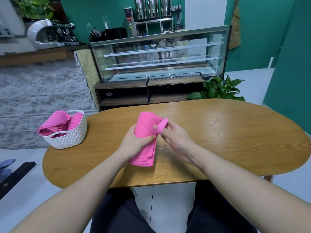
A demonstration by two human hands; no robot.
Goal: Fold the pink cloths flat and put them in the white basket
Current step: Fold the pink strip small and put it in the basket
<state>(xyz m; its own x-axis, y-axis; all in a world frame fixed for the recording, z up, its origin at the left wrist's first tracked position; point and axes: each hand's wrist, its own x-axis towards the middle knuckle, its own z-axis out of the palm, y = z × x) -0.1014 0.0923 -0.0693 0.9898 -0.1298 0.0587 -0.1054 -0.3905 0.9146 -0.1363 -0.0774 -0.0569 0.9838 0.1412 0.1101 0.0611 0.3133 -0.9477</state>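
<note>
The left hand (134, 140) grips the folded pink cloth (145, 137) just above the tabletop (218, 132), keeping its layers together. The right hand (171, 132) pinches what seems its hanging loop (162, 125), probably tucking it before the white basket (70, 138).

The left hand (134, 142) covers part of the folded pink cloth (145, 132). The white basket (70, 137) hides the lower parts of the pink cloths inside (57, 123)
</note>
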